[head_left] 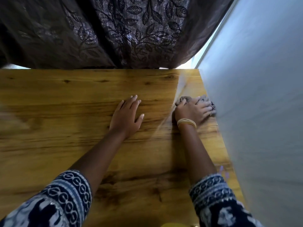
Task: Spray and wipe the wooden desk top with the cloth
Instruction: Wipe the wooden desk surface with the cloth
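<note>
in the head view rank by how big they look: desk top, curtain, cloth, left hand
1. desk top, fills the most of the picture
2. curtain, a close second, though part is cut off by the top edge
3. left hand, flat on the wood
4. cloth, mostly hidden under the right hand, so its true size is unsure

The right hand (194,110) hides most of the cloth (203,99).
</note>
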`<action>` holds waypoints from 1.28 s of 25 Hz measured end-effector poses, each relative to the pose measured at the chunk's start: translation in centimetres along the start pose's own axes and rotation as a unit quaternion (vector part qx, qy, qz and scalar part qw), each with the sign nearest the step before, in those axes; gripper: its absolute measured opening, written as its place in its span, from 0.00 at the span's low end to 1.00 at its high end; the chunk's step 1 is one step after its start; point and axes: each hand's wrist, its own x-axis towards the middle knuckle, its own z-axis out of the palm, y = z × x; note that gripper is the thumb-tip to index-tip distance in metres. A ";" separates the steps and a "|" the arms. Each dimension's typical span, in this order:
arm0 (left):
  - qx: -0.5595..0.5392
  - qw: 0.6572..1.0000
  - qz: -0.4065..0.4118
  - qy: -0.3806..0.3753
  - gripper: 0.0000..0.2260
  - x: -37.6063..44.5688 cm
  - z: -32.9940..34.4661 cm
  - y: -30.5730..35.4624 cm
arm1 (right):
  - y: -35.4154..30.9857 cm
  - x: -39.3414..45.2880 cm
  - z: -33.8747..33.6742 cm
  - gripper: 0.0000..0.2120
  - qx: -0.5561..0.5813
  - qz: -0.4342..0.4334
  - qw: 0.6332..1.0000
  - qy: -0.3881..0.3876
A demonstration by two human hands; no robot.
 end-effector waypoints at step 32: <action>0.016 0.997 0.058 -0.041 0.24 -4.5 0.1 2.1 | 6.2 -7.0 -2.0 0.26 -0.065 -0.459 0.884 -0.060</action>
